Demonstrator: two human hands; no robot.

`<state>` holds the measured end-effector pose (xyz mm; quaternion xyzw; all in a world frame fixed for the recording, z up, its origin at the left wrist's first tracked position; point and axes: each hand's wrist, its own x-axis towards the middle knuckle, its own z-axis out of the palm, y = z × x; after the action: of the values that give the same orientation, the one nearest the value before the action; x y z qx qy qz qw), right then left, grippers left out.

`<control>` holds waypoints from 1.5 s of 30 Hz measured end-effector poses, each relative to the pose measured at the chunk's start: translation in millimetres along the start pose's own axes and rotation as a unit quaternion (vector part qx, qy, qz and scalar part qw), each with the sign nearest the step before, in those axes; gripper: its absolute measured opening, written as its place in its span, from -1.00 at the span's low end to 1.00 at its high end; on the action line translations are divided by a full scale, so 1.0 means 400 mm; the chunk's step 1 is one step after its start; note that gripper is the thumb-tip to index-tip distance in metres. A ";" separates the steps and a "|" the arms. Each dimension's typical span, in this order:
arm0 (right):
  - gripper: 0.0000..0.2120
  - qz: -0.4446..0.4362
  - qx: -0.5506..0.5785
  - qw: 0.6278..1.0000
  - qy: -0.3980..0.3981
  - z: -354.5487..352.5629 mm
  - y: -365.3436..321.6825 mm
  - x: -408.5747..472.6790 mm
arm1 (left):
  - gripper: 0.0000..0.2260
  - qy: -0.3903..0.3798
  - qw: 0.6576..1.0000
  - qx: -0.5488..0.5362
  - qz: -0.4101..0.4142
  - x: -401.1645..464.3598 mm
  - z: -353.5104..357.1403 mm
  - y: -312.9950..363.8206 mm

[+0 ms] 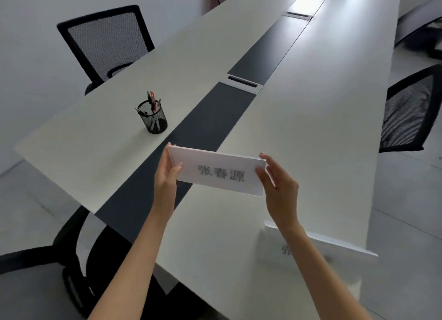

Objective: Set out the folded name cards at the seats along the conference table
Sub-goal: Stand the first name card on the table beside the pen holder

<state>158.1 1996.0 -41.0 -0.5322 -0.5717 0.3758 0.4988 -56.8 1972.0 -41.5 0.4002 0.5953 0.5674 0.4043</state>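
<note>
A white folded name card [218,171] with three dark printed characters is held in the air above the near part of the long white conference table [299,118]. My left hand [167,173] grips its left end and my right hand [278,183] grips its right end. A second white name card [318,252] stands on the table near the front right edge, partly hidden behind my right forearm.
A black mesh pen holder [152,117] with pens stands on the table's left half. A dark strip [203,118] with cable boxes [241,81] runs down the middle. Black mesh chairs stand at the left [107,42], right [409,109] and near left [71,260].
</note>
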 end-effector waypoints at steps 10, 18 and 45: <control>-0.71 0.168 -0.046 0.983 0.062 0.336 0.160 0.004 | -0.48 -0.086 0.980 0.070 -0.164 0.249 -0.164 -0.185; -0.63 0.226 -0.054 0.970 0.070 0.373 0.199 0.000 | -0.45 -0.132 0.975 0.060 -0.165 0.309 -0.179 -0.250; -0.27 0.300 0.020 0.944 -0.137 0.544 0.243 0.207 | -0.47 -0.078 0.970 0.148 -0.175 0.586 -0.216 -0.333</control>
<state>-25.2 2114.2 -168.0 -0.6125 -0.4410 0.5884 0.2902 -222.9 2156.1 -178.6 0.3884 0.6997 0.3605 0.4792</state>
